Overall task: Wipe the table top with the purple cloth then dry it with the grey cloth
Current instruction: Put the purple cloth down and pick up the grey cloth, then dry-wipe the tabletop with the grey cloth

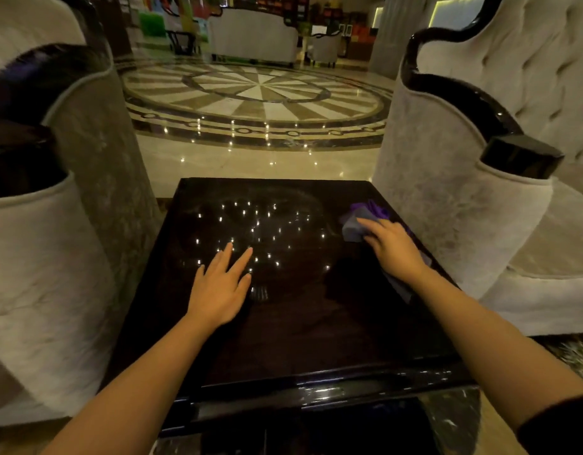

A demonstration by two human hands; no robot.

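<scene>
The dark glossy table top (300, 330) fills the middle of the view and mirrors ceiling lights. My left hand (219, 287) hovers flat over its left-centre, fingers spread, holding nothing. My right hand (393, 249) lies palm down on the grey cloth (351, 228) near the table's right edge, with its fingers curled over the cloth. A strip of cloth also shows under that wrist. The purple cloth (375, 208) is bunched just behind the grey one and touches it at the far right of the table.
A pale upholstered armchair (448, 198) with black trim stands close against the table's right side, and another armchair (53, 257) stands on the left. Beyond the table lies a polished marble floor (257, 93). A lower shelf (316, 418) shows under the near edge.
</scene>
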